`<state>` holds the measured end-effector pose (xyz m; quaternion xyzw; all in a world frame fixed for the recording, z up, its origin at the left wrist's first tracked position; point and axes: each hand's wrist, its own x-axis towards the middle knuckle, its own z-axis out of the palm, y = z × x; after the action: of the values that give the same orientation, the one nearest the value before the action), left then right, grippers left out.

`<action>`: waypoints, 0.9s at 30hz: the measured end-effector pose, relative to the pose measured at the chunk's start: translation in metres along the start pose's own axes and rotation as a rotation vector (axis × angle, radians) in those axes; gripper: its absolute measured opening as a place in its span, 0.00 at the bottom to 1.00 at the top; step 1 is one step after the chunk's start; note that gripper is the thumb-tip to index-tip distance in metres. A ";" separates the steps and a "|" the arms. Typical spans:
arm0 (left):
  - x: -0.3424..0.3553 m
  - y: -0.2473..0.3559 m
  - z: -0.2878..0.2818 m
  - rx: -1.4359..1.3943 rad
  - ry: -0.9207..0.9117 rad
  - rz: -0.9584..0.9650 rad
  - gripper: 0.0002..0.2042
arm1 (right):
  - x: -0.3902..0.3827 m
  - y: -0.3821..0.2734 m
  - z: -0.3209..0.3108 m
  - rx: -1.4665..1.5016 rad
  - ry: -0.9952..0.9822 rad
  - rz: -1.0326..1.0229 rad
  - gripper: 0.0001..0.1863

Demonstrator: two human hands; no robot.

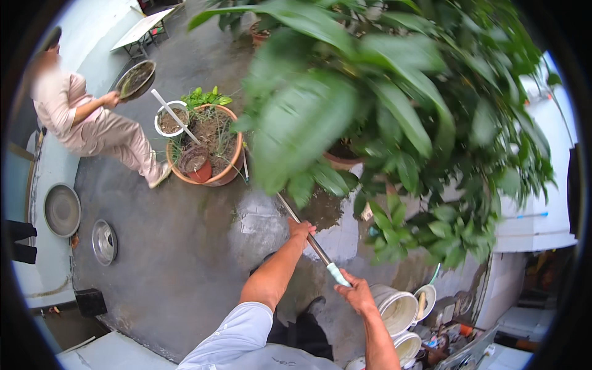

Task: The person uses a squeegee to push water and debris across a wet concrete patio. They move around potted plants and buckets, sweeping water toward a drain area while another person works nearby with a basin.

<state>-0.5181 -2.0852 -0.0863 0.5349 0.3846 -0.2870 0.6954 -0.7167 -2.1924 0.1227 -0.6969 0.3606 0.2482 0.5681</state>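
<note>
Holding a metal pole (317,250) in both bare hands, to the near right of the big terracotta planter (237,157), sloping toward that planter above a grey concrete floor (179,290). Have the right hand (356,294) closed around the end away from the planter, at a mint-green handle sleeve (335,271), and the left hand (301,232) wrapped around the bare shaft on the planter's side — curled snugly in both cases, with nothing but the pole in hold. Cannot make out the end nearest the planter, lost behind foliage.

Can see, well to the near right of the planter, a white bucket (399,314), with a second white bucket (407,345) closer in. Can also see, to the planter's right, a bushy broad-leaved plant (425,123), large and blurred where closest.

Coming to the planter itself, find a small reddish-brown pot (200,172) inside at the near edge, a white pipe (174,116) slanting over the left part, and a round white pot (160,129) just beside, on the left.

Notice, left of the planter, a co-worker (102,126) in pale clothes, holding a shallow round pan (140,92). Notice, too, to the planter's near left, a shiny metal basin (104,242) and a larger grey basin (62,210) — and, far beyond the planter, a white-topped table (143,29)
</note>
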 end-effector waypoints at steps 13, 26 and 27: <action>-0.054 0.006 0.015 0.583 -0.094 0.047 0.37 | -0.087 -0.059 0.026 -0.020 0.186 0.241 0.34; 0.044 0.071 -0.009 0.295 -0.047 0.186 0.40 | 0.009 -0.083 0.055 -0.201 0.148 -0.202 0.32; 0.046 0.098 -0.008 0.317 -0.038 0.153 0.40 | 0.028 -0.098 0.059 -0.234 0.152 -0.208 0.31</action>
<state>-0.4153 -2.0507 -0.0747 0.6599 0.2794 -0.3004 0.6295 -0.6193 -2.1321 0.1480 -0.8085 0.2974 0.1749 0.4767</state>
